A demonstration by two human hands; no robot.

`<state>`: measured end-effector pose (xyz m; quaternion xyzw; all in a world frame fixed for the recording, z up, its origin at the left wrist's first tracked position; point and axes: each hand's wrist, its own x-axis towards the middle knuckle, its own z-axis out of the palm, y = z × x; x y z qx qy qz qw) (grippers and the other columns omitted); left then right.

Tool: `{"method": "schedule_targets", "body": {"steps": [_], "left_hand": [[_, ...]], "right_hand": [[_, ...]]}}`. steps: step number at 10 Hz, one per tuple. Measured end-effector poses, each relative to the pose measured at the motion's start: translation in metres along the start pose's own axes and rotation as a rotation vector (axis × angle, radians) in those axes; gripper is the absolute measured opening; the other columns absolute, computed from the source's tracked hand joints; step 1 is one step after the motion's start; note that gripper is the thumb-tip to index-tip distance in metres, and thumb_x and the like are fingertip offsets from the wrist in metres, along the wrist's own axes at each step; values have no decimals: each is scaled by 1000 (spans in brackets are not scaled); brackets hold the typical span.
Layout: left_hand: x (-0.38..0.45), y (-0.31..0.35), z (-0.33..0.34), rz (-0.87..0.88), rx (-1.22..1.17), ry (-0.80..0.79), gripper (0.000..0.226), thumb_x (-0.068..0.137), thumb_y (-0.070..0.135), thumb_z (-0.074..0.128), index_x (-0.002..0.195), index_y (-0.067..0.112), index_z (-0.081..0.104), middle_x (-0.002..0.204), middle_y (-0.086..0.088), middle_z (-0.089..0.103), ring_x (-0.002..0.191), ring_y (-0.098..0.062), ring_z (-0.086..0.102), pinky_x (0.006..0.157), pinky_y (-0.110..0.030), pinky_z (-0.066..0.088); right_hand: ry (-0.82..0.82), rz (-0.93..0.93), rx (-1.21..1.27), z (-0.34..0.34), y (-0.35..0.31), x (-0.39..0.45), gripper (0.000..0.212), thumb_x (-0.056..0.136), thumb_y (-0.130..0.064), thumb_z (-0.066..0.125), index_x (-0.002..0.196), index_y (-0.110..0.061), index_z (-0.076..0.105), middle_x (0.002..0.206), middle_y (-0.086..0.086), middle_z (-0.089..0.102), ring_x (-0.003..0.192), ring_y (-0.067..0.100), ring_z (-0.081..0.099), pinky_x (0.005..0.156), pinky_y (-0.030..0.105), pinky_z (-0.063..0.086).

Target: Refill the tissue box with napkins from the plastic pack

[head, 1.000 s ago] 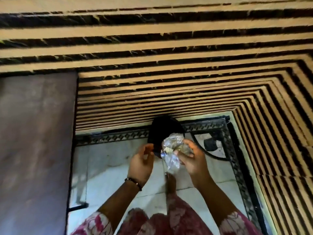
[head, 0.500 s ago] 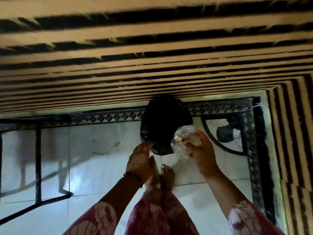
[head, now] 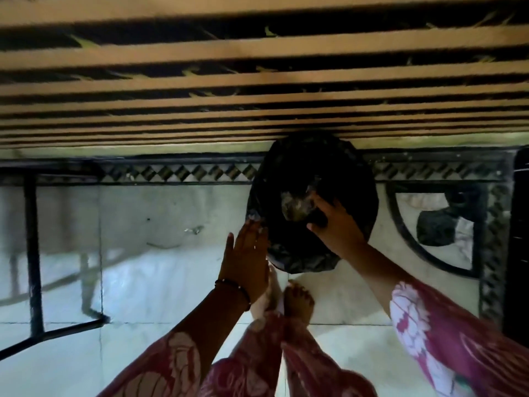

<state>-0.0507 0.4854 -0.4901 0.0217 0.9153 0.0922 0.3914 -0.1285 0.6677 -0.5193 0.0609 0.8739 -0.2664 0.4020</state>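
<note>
Here my right hand (head: 336, 227) pinches the light, crinkly wrapper (head: 296, 206) over the bin (head: 357, 179), left hand (head: 246, 253) fingers pressed flat together.

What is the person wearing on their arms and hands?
Both arms have loose sleeves in dark pink with big white flower shapes: the left sleeve and the right sleeve. They stop short of the wrists, so the forearms are bare. A thin dark beaded bracelet circles the wrist below the left hand. The right hand shows no bracelet or ring.
</note>
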Motion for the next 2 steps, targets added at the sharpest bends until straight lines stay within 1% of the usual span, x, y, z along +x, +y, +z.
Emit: {"method": "schedule_targets", "body": {"steps": [1, 2], "left_hand": [[-20, 9, -25, -7, -127, 40, 68, 93, 28, 42, 148, 16, 4, 158, -5, 1, 146, -22, -1, 118, -43, 4], [-50, 27, -54, 48, -317, 75, 65, 91, 22, 45, 147, 16, 12, 157, -7, 13, 145, -23, 11, 119, -41, 12]], "right_hand": [[96, -89, 166, -15, -8, -41, 32, 90, -12, 56, 122, -15, 60, 123, 12, 61, 113, 28, 58, 88, 24, 43], [123, -104, 294, -36, -21, -98, 20, 91, -11, 54, 105, -12, 68, 93, 0, 67, 93, 17, 65, 73, 3, 41]]}}
